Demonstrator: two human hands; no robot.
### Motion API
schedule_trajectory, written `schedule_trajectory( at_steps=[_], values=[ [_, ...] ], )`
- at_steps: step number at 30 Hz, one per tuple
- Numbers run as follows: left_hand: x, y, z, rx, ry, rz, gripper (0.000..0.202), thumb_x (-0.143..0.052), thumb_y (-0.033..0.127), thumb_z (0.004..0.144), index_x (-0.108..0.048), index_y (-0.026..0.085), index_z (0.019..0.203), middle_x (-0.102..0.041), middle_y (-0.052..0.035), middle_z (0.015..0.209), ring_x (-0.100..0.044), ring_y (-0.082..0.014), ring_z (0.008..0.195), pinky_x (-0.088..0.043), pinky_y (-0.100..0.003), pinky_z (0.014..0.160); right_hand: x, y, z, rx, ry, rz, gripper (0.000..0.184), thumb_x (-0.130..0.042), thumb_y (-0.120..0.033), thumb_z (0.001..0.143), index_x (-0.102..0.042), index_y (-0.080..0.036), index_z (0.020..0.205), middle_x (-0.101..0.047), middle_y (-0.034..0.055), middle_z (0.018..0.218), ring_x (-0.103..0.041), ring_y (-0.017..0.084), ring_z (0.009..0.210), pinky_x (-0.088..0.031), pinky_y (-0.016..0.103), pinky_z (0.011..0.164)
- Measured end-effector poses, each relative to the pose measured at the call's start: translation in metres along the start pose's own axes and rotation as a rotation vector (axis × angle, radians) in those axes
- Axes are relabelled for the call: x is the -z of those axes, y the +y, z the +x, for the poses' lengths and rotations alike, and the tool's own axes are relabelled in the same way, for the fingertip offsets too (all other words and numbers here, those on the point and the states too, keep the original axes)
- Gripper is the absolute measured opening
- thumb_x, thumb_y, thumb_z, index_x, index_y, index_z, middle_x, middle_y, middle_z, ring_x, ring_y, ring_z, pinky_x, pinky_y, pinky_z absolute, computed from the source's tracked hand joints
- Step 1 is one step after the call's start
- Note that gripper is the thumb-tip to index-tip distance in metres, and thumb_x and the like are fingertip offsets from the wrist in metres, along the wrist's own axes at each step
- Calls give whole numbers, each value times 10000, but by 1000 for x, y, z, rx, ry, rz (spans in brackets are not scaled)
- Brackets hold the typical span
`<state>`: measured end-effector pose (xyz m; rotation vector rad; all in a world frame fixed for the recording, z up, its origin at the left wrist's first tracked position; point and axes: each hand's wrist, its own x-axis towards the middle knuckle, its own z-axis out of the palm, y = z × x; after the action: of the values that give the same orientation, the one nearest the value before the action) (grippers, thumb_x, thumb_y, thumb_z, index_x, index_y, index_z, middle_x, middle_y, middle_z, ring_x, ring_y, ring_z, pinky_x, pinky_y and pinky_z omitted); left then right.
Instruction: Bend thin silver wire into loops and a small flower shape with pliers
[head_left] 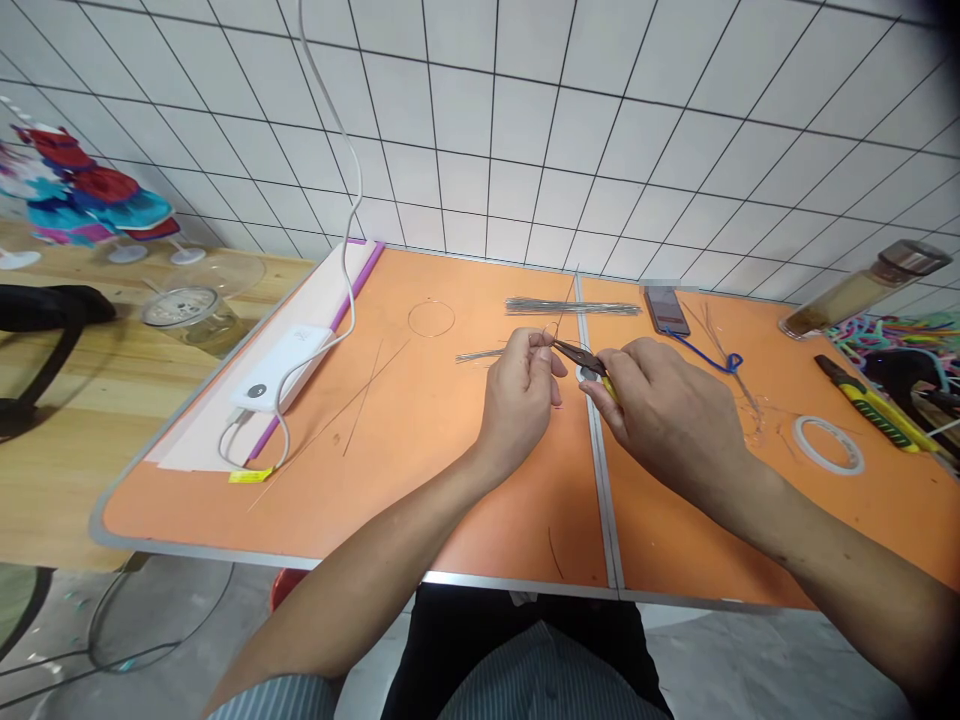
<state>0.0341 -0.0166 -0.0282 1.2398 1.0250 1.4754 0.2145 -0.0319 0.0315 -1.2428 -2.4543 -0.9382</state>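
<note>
My right hand [656,395] is closed around yellow-handled pliers [579,356], whose dark jaws point left. At the jaws' tip is a thin wire [571,295], one end rising above the table; whether the jaws clamp it I cannot tell. My left hand [523,385] pinches the wire just left of the jaws, where it seems to form a small loop. Behind both hands lies a bundle of straight wires [574,307]. A smaller group of wires [478,355] shows left of my left hand, partly hidden by it.
On the orange table [450,480] lie a wire ring [431,318], a white power bank [281,368] with a cable, a phone [666,311], a white tape roll [829,445] and a yellow-black utility knife [862,402]. A glass bottle [862,288] is at the far right, near colourful strands.
</note>
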Motion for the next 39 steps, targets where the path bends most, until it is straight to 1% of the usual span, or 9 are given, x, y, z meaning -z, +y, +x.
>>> schedule_trajectory(
  at_steps=[5, 9, 16, 21, 25, 28, 32, 39],
  values=[
    [0, 2, 0, 14, -4, 13, 128, -475, 315, 1126, -581, 245, 1137, -699, -13, 946, -579, -110, 588, -525, -265, 576, -2, 1, -1, 8, -4, -36, 437, -497, -505, 1150, -667, -154, 953, -608, 77, 826, -502, 213, 729, -197, 356, 583],
    [1, 3, -1, 17, -6, 42, 143, -490, 348, 1123, -588, 245, 1119, -691, -19, 936, -554, -124, 613, -507, -252, 534, -2, 1, -2, 15, 9, -67, 477, -487, -545, 1149, -652, -158, 924, -589, 61, 800, -491, 200, 701, -164, 351, 569],
    [2, 1, 1, 25, 5, 71, 141, -509, 336, 1115, -595, 246, 1050, -706, -16, 898, -526, -126, 616, -415, -262, 573, -4, 3, 0, 41, 5, -85, 414, -519, -448, 1149, -670, -153, 902, -599, 62, 777, -472, 191, 680, -138, 362, 581],
    [2, 2, 2, 21, -1, 106, 148, -468, 317, 1122, -579, 242, 1060, -710, -27, 906, -548, -138, 643, -430, -268, 571, -1, 5, 3, 34, -13, -52, 401, -508, -426, 1148, -689, -151, 920, -616, 79, 800, -472, 204, 706, -162, 357, 599],
    [2, 1, 2, 19, 4, 123, 140, -460, 299, 1122, -574, 240, 1066, -717, -32, 918, -560, -142, 661, -444, -273, 584, 2, 1, 4, 28, -25, -70, 373, -533, -404, 1134, -682, -150, 906, -611, 83, 798, -475, 210, 712, -192, 353, 604],
    [1, 1, 1, 22, 1, 131, 136, -461, 295, 1120, -571, 240, 1062, -718, -31, 925, -571, -144, 676, -452, -278, 600, 4, -2, 4, 23, -12, -94, 367, -538, -401, 1132, -667, -156, 891, -599, 74, 786, -478, 206, 702, -178, 353, 591],
    [2, 1, 1, 30, 2, 118, 137, -471, 306, 1120, -578, 239, 1068, -725, -36, 928, -571, -145, 669, -446, -278, 592, 5, -6, 6, 23, -28, -126, 373, -523, -386, 1138, -663, -158, 878, -581, 62, 755, -449, 193, 659, -139, 354, 577],
    [1, 3, 3, 63, 11, 105, 129, -479, 304, 1117, -574, 237, 1060, -732, -32, 913, -539, -133, 615, -411, -284, 579, 4, -2, 8, 71, 29, -153, 397, -519, -374, 1142, -646, -163, 831, -584, 50, 728, -479, 183, 635, -153, 335, 556]
  ],
)
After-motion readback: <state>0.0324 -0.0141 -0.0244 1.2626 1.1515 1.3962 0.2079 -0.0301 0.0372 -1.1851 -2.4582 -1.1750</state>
